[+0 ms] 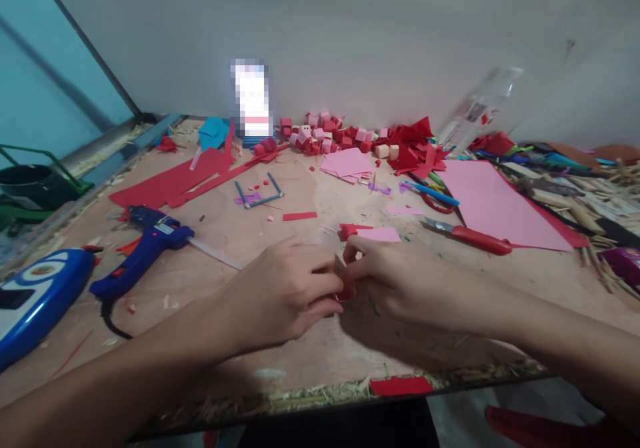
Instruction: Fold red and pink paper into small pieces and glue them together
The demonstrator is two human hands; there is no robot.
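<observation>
My left hand and my right hand meet over the middle of the wooden table. Both are closed in a pinch on one small red foam piece held between their fingertips, mostly hidden by the fingers. Just beyond the hands lie a small pink sheet and a red scrap.
A blue glue gun lies at the left, beside a blue and white object. A red-handled cutter, red scissors and a large pink sheet lie right. Red strips and pink and red foam cubes crowd the back.
</observation>
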